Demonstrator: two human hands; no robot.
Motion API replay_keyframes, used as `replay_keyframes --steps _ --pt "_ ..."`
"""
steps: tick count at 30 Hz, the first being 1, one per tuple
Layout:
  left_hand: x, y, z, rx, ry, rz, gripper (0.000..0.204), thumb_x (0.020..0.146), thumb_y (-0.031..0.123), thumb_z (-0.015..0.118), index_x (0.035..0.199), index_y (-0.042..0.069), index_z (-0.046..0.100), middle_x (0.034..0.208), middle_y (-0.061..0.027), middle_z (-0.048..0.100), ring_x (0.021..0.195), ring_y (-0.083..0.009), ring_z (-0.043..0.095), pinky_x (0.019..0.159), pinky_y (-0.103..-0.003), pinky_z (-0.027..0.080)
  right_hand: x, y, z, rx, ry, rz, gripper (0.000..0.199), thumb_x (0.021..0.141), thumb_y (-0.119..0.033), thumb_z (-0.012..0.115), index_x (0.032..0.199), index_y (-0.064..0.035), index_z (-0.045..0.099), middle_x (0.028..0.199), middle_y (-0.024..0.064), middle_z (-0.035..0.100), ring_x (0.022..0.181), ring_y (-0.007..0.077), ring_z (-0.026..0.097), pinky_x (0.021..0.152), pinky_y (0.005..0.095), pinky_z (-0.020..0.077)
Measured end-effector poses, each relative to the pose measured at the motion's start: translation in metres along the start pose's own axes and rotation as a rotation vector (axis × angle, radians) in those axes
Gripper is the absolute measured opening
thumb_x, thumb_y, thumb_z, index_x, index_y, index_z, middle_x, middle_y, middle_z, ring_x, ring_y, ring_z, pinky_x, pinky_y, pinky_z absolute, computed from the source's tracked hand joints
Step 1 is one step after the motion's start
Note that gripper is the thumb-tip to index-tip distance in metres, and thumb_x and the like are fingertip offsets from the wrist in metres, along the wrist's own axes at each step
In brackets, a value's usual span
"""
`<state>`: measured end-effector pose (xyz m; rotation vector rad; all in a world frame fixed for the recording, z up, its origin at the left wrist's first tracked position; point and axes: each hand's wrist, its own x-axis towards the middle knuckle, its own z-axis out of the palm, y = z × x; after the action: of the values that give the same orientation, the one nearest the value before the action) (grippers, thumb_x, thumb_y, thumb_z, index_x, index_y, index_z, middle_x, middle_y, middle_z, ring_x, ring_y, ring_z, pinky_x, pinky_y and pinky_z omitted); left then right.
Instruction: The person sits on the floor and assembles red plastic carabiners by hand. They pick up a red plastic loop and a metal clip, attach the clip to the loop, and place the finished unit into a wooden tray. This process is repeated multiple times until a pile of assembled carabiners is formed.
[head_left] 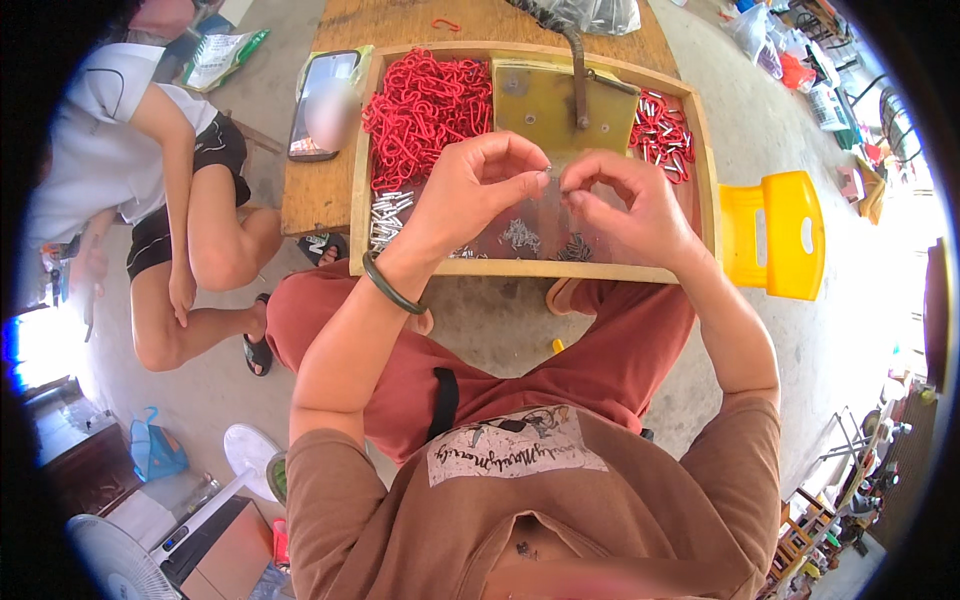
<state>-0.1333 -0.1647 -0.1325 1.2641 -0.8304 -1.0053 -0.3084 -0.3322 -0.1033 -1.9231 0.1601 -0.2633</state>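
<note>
Over the middle of a shallow wooden tray (600,270), my left hand (490,185) and my right hand (630,200) face each other, slightly apart. Each pinches thumb against forefinger; anything between the fingertips is too small to make out. A dark green bangle circles my left wrist. Beyond my left hand lies a heap of red bent-wire hooks (425,110), with short silver pins (388,215) nearer me. Below my hands are small silver pieces (519,237) and small dark pieces (575,248). Red-and-silver pieces (662,135) fill the tray's far right corner.
A yellowish metal plate (530,90) with a dark lever bar (579,90) stands at the tray's far side. A phone (322,110) rests left of the tray on the wooden table (320,205). A yellow plastic seat (785,235) is at right; another person (190,150) sits at left.
</note>
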Motion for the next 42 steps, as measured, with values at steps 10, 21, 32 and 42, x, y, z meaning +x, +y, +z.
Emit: replay_keyframes --steps 10,21,32,42 --pt "-0.003 0.007 0.000 -0.096 -0.032 -0.014 0.016 0.098 0.008 0.074 0.113 0.003 0.070 0.102 -0.0016 0.074 0.091 -0.0108 0.073 0.079 -0.023 0.052 0.025 -0.010 0.004 -0.021 0.091 -0.194 0.009 0.094 -0.001 0.069 0.102 0.0011 0.070 0.101 0.0052 0.068 0.098 0.0153 0.064 0.094 0.0298 0.0495" --pt "-0.002 0.003 -0.004 -0.199 -0.042 -0.027 0.009 0.101 0.008 0.069 0.109 0.004 0.067 0.098 -0.0031 0.072 0.086 -0.0108 0.070 0.075 -0.023 0.051 0.029 -0.017 0.009 -0.271 0.155 -0.359 0.015 0.090 0.004 0.071 0.104 -0.0022 0.074 0.100 0.0094 0.069 0.093 0.0243 0.069 0.085 0.0335 0.0543" --pt "-0.001 -0.001 -0.006 -0.324 0.034 -0.007 0.004 0.101 0.009 0.066 0.105 0.007 0.064 0.093 -0.0031 0.069 0.083 -0.0111 0.068 0.072 -0.023 0.050 0.023 -0.009 0.028 -0.380 0.290 -0.408 0.021 0.086 0.005 0.074 0.105 -0.0040 0.076 0.096 0.0078 0.070 0.083 0.0278 0.071 0.070 0.0352 0.0567" --pt "0.000 0.004 -0.014 -0.285 0.131 0.114 0.003 0.099 0.008 0.066 0.101 0.006 0.065 0.090 -0.0015 0.067 0.083 -0.0091 0.063 0.075 -0.024 0.049 0.024 0.020 0.052 -0.841 -0.245 -0.640 0.009 0.073 -0.013 0.072 0.080 -0.0076 0.071 0.093 0.0054 0.062 0.094 0.0239 0.063 0.086 0.0375 0.0520"
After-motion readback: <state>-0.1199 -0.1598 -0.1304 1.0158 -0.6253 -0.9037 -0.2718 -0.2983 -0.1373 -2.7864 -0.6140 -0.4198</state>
